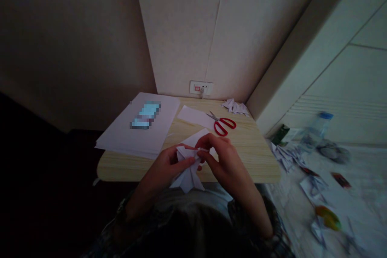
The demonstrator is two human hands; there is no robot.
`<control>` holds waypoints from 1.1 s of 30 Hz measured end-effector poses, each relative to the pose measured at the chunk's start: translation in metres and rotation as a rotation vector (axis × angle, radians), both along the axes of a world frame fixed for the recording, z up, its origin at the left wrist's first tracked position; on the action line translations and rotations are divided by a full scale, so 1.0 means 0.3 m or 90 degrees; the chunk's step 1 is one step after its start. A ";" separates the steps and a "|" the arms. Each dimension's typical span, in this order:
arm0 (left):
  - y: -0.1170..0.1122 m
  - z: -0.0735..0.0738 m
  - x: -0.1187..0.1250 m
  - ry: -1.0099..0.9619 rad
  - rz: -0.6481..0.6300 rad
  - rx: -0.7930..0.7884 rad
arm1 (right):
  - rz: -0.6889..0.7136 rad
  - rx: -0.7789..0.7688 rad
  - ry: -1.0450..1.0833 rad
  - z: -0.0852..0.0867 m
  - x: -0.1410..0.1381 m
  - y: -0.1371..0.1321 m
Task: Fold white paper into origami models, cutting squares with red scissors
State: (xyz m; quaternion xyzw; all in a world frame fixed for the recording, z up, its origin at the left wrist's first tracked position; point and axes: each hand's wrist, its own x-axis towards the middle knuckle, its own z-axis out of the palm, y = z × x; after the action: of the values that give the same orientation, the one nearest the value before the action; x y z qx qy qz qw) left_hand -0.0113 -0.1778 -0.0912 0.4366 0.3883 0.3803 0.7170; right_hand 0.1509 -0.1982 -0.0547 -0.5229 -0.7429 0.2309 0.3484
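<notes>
On the far left of the small wooden table (242, 157) sits a stack of white sheets (136, 129) w/ a blurred patch on top. Next, at the near edge, the left hand (165, 167) cups the folded paper piece (187, 169) from below, fingers curled under it, thumb pressed on top. Right hand (219, 159) meets it from the other side, thumb & forefinger pinching a thin flap at the upper edge. Paper looks very light, thin, easily creased or torn; prob best held by the thicker folded layers near the middle, not the loose points. Behind: paper strip (195, 116), red scissors (223, 124), small folded pieces (235, 107). Right of the table: scattered scraps, a bottle (317, 129), blurry.
</notes>
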 end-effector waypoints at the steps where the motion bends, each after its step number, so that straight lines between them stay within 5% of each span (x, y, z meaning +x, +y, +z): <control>1: 0.000 0.001 -0.003 -0.004 -0.005 -0.005 | 0.003 0.003 0.005 0.002 0.000 -0.001; 20: -0.025 0.058 -0.010 0.001 -0.018 -0.048 | -0.121 0.052 -0.006 0.058 -0.002 -0.002; 33: -0.044 0.063 -0.004 -0.004 -0.035 -0.063 | -0.104 0.009 0.073 0.044 0.026 0.003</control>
State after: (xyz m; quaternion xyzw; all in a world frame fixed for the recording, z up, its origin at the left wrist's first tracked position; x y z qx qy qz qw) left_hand -0.0126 -0.1909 -0.0723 0.4102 0.3921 0.3421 0.7490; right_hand 0.1587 -0.1973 -0.0413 -0.5653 -0.6780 0.2262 0.4118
